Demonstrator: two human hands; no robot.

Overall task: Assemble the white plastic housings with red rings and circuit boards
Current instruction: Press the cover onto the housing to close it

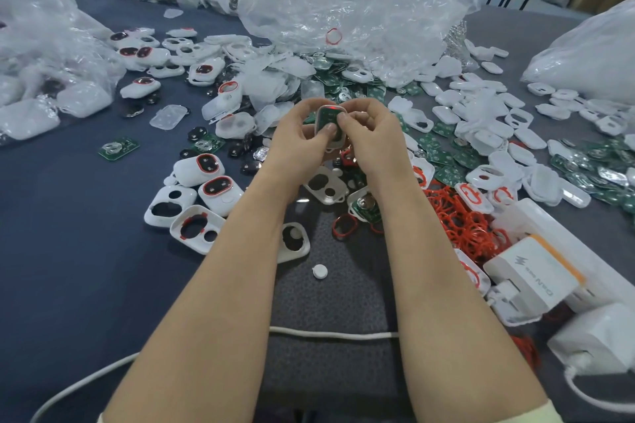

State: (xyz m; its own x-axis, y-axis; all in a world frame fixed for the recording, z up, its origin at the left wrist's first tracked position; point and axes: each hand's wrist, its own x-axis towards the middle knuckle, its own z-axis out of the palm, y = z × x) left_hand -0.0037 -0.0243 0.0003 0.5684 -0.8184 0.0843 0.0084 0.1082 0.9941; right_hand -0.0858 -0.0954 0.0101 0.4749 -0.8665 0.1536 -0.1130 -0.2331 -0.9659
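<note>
a: where was the housing?
b: the white housing [331,110] was up off the table [68,268], held over the middle of the clutter. its open side faced the camera, and a green circuit board [325,118] sat inside it.
a: and the hands?
b: close together, both clamped on that housing. the left hand [302,141] gripped it from the left and the right hand [369,137] from the right, with both thumbs pressing on the board.
a: what lay around?
b: a heap of red rings [460,220] on the right, near a white charger [529,271], and loose boards [446,161] beyond them. finished housings [199,166] sat on the left, with empty shells [192,227] just beside them. a crumpled plastic bag [343,3] was at the back, and a white cable [333,333] ran between the forearms.
</note>
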